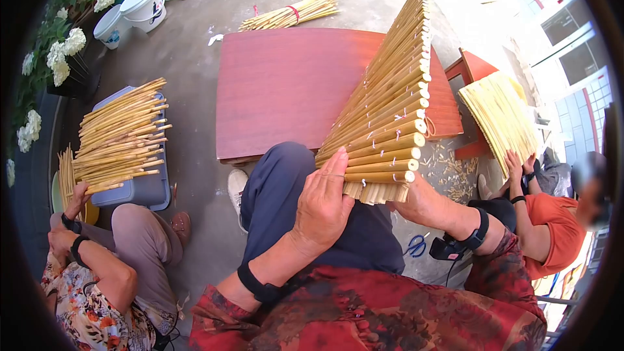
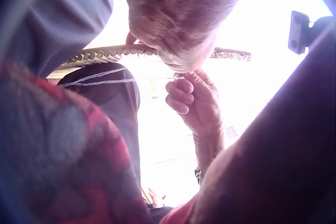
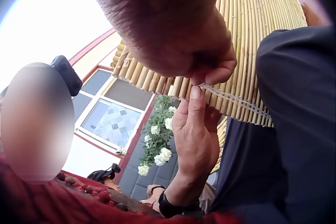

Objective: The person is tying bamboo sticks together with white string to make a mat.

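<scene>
A mat of reed stalks (image 1: 383, 110) tied in rows with white string stands tilted over the person's knees, cut ends toward the right. The left hand (image 1: 323, 205) grips its near edge, fingers over the stalks; its thumb shows at the edge in the right wrist view. Partly behind the mat is the right hand (image 1: 419, 205), seen better in the left wrist view. There the right hand's fingers are curled and pinch white string (image 2: 105, 81), close beside the left hand. The string also runs along the mat's underside in the right wrist view.
A red table (image 1: 286, 91) stands ahead, a reed bundle (image 1: 292, 13) behind it. Blue-handled scissors (image 1: 416, 246) and reed scraps (image 1: 452, 172) lie on the ground. At left, a person sits by reeds on a grey bin (image 1: 146, 192); at right, another holds a second mat (image 1: 499, 114).
</scene>
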### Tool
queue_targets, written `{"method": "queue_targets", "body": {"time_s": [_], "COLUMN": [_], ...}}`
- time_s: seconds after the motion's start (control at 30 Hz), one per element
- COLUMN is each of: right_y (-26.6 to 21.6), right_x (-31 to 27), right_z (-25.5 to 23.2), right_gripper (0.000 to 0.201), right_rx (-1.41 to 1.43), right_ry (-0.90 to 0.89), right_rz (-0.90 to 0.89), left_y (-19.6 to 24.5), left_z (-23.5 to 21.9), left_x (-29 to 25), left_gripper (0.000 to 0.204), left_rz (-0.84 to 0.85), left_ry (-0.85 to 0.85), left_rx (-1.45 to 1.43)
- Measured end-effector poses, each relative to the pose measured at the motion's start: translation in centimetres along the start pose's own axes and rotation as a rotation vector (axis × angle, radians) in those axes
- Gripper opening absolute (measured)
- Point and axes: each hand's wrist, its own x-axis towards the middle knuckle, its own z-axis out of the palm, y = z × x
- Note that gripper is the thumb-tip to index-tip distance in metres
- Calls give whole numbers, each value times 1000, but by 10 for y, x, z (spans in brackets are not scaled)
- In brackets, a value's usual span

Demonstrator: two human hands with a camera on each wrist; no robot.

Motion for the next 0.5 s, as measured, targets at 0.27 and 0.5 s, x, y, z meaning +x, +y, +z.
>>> {"method": "queue_targets", "body": {"time_s": [0.27, 0.5], "right_y": [12, 5], "right_x": [-4, 3], "right_z": [3, 5], "right_gripper": [19, 19], "right_rx": [225, 191], "right_ry": [-19, 1], "right_rz": [189, 156], "left_y": [3, 0], "left_z": [4, 1], "left_x": [1, 2], "left_gripper": [64, 65], "left_rz": [-11, -5], "left_ry": [19, 7], "left_rx": [4, -20]}}
